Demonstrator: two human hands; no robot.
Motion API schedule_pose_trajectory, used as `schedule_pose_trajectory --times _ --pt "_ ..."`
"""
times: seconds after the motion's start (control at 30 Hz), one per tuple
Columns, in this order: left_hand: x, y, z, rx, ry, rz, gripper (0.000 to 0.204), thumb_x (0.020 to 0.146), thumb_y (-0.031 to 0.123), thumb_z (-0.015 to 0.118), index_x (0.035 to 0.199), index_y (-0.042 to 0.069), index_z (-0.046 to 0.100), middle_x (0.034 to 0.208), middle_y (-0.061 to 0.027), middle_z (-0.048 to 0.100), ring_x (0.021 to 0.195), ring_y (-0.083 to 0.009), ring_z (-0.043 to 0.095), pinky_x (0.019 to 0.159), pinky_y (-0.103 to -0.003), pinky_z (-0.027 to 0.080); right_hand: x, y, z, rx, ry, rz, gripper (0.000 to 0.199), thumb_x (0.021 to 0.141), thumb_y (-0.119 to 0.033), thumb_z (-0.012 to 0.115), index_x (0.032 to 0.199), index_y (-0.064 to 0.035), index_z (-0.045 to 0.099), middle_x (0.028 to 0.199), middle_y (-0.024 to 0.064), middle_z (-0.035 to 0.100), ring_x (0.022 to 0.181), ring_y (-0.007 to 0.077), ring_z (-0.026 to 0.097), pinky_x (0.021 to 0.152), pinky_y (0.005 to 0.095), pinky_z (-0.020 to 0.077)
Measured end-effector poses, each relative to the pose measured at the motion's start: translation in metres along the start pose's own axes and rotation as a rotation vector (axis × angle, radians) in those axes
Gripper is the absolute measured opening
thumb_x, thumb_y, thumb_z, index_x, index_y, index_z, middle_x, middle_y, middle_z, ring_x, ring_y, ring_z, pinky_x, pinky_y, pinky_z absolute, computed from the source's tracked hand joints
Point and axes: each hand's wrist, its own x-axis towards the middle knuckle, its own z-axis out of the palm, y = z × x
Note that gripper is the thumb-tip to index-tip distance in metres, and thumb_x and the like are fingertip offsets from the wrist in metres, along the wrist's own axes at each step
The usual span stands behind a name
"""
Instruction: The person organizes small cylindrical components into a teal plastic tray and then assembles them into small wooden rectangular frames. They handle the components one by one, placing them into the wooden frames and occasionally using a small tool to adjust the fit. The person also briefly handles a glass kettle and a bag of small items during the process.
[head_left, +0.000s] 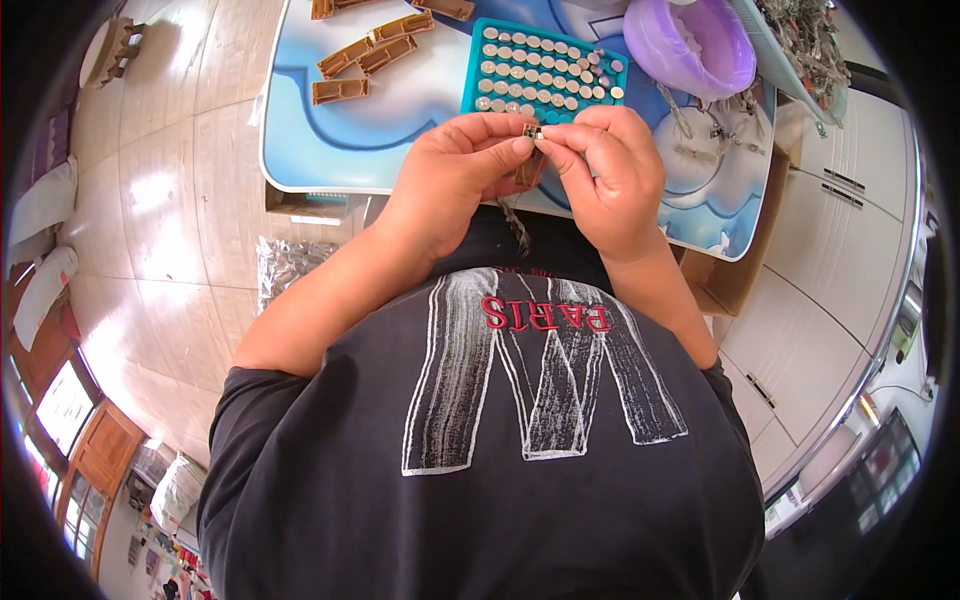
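My left hand (450, 170) is closed around a small brown plastic casing (530, 172) at the table's near edge. The casing is the same brown as the loose pieces on the table, and a bit of green and silver shows at its upper end. My right hand (615, 165) pinches a tiny whitish part (540, 135) against that end; its exact kind is too small to make out. Thin wires (516, 228) hang down below the casing, in front of my shirt. Just beyond my fingers lies a teal tray (473, 72) with rows of round silver discs (530, 73).
Several brown casings (340, 92) lie at the far left of the blue-and-white table (330, 165). To the right stand a purple basin (690, 50) and a basket (770, 50) by a heap of wires (815, 40). Loose wired parts (720, 135) lie below the basin.
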Motion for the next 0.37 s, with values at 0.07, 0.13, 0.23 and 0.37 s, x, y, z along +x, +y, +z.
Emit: schedule_pose_trajectory --times 0.07,0.13,0.23,0.37 --pt "0.0008 -0.0009 -0.0023 0.031 -0.029 -0.002 0.024 0.092 0.008 0.055 0.113 -0.003 0.055 0.101 -0.0081 0.063 0.089 -0.0159 0.063 0.083 -0.032 0.053 -0.0009 0.0006 0.0001 -0.019 0.000 -0.023 0.016 0.063 -0.003 0.075 0.074 -0.0050 0.064 0.073 0.0054 0.058 0.065 0.0223 0.056 0.055 0.0317 0.0446" --pt "0.0001 -0.0007 -0.0016 0.036 -0.020 -0.006 0.024 0.091 0.008 0.055 0.113 -0.003 0.055 0.100 -0.0078 0.063 0.088 -0.0159 0.063 0.083 -0.032 0.053 -0.0024 0.0007 0.0000 -0.017 0.004 -0.023 0.016 0.064 -0.003 0.074 0.075 -0.0048 0.063 0.073 0.0054 0.058 0.065 0.0223 0.056 0.055 0.0317 0.0446" --pt "0.0008 -0.0007 -0.0019 0.026 -0.015 -0.012 0.025 0.091 0.009 0.056 0.113 -0.003 0.055 0.100 -0.0079 0.063 0.088 -0.0161 0.064 0.082 -0.033 0.054 -0.0050 -0.0001 0.0018 0.038 0.037 0.035 0.014 0.065 -0.003 0.074 0.075 -0.0048 0.063 0.073 0.0056 0.058 0.065 0.0224 0.056 0.055 0.0317 0.0447" --pt "0.0015 -0.0008 -0.0035 0.058 -0.009 -0.019 0.026 0.091 0.009 0.056 0.115 -0.003 0.054 0.102 -0.0094 0.063 0.091 -0.0176 0.064 0.083 -0.033 0.054 -0.0056 0.0004 0.0011 0.041 0.000 0.023 0.013 0.066 -0.002 0.073 0.075 -0.0047 0.063 0.073 0.0062 0.058 0.065 0.0227 0.057 0.056 0.0321 0.0453"
